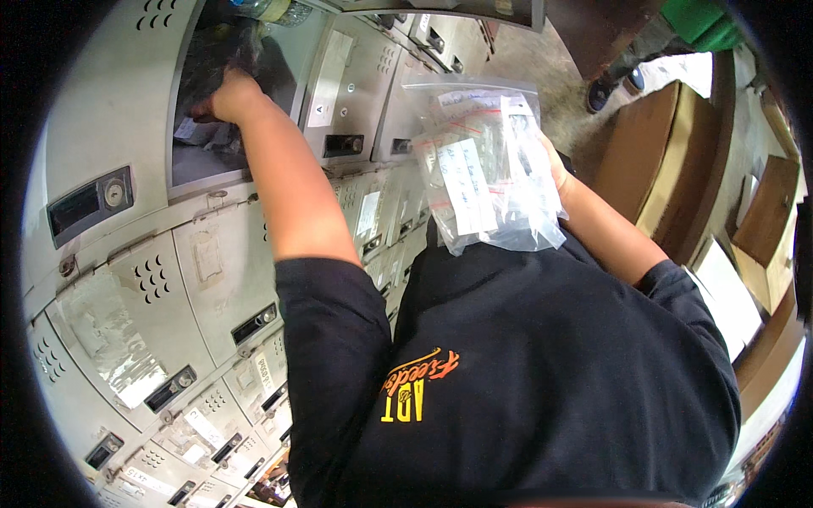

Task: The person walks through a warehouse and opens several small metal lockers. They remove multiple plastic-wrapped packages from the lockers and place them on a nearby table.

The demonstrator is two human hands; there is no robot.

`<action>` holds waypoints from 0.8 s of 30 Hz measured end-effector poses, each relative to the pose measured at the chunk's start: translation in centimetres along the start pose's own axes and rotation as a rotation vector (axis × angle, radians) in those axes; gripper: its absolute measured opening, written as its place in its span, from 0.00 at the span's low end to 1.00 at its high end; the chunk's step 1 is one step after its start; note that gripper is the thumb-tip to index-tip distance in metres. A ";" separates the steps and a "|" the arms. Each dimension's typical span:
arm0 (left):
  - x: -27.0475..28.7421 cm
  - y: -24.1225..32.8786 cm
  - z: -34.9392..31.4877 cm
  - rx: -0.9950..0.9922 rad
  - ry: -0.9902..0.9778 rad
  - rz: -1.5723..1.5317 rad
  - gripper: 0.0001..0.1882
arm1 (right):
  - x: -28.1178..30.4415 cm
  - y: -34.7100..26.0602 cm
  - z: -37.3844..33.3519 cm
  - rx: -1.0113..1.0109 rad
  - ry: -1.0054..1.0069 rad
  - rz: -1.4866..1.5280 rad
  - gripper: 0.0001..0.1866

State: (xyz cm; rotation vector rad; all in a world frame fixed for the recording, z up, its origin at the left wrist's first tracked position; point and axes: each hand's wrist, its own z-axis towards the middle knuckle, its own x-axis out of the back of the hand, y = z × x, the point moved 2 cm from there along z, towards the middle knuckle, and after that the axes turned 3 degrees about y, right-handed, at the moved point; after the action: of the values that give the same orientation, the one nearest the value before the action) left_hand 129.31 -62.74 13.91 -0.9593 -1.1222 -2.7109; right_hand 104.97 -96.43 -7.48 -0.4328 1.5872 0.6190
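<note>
My left hand (pixel 232 96) reaches into an open locker compartment (pixel 284 72). Its fingers are closed at a crumpled dark plastic bag (pixel 222 52), and shadow partly hides the fingertips. Below that hand, pale papers or packets (pixel 196 131) lie in the compartment. My right hand (pixel 555 165) grips a large clear zip bag (pixel 495 169) by its right side, in front of my chest; most of its fingers are behind the bag. Inside the zip bag are several smaller clear bags with red seal lines and a white handwritten label (pixel 466 188).
A clear plastic bottle (pixel 275 12) lies at the compartment's back. Metal locker doors (pixel 229 254) with black latches fill the left side. At right stand brown cardboard boxes (pixel 639 157) and white sheets (pixel 720 296). Another person's shoes (pixel 600 95) show at upper right, beside green cloth (pixel 699 24).
</note>
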 end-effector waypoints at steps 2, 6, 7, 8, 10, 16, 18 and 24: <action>-4.2 1.8 2.4 -0.090 0.043 0.274 0.38 | 0.0 -1.3 -0.8 0.032 -0.077 0.008 0.28; -5.0 -0.6 6.3 -0.140 -0.071 0.790 0.34 | 0.8 -1.3 -0.3 0.053 0.148 -0.061 0.33; -5.2 -1.1 6.9 -0.156 -0.111 0.871 0.33 | -0.1 -1.2 -0.2 0.043 0.113 -0.036 0.33; -6.8 -0.1 6.7 -0.207 -0.151 0.937 0.32 | -0.5 -1.9 -0.2 0.051 0.082 0.006 0.34; -8.1 0.1 6.2 -0.274 -0.201 1.030 0.30 | -1.0 -2.4 -0.1 0.069 0.046 0.028 0.35; -8.7 0.0 5.9 -0.461 -0.188 1.167 0.25 | -1.4 -3.5 -0.2 0.103 0.052 -0.010 0.36; -8.9 -0.3 5.3 -0.532 -0.171 1.200 0.23 | -1.4 -3.5 -0.4 0.099 0.065 -0.012 0.36; -8.3 -1.5 5.0 -0.719 -0.100 1.265 0.19 | 0.6 -3.2 -1.5 0.085 0.136 -0.006 0.36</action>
State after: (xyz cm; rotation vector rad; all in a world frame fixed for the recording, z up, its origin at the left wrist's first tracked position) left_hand 138.15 -59.86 11.01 -1.2358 0.4929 -1.8745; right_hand 105.68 -99.76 -8.48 -0.4238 1.7344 0.5244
